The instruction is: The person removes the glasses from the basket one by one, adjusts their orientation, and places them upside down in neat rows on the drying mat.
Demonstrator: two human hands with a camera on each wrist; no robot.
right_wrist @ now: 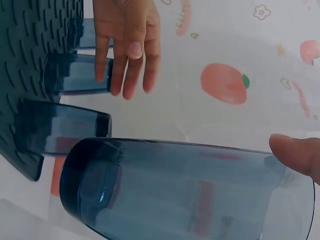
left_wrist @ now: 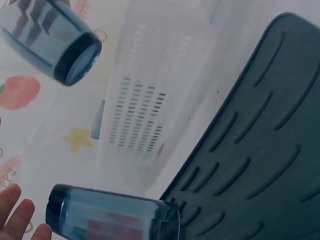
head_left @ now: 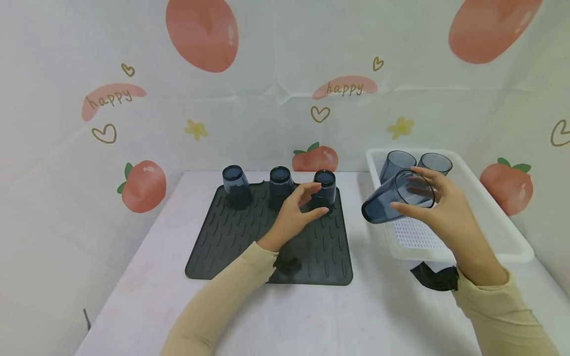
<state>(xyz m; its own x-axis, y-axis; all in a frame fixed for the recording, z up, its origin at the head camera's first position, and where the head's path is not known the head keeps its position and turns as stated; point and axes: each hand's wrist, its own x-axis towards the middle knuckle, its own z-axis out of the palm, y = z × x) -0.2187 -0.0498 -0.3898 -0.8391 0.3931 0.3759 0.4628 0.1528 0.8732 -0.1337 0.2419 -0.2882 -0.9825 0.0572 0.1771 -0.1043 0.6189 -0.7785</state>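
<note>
My right hand grips a blue-tinted drinking glass near its rim, thumb on one side and fingers on the other. Tilted, its base pointing left, this glass is held over the left side of the white basket. My left hand hovers above the dark drying mat with its fingers spread and nothing in them. Nearest to it is the rightmost glass on the mat, upside down. In the right wrist view the left fingers hang relaxed beside the glasses.
Two more upside-down glasses, a left one and a middle one, stand along the mat's back edge. Inside the basket two glasses stand rim up at the back. A printed backdrop rises behind the white table.
</note>
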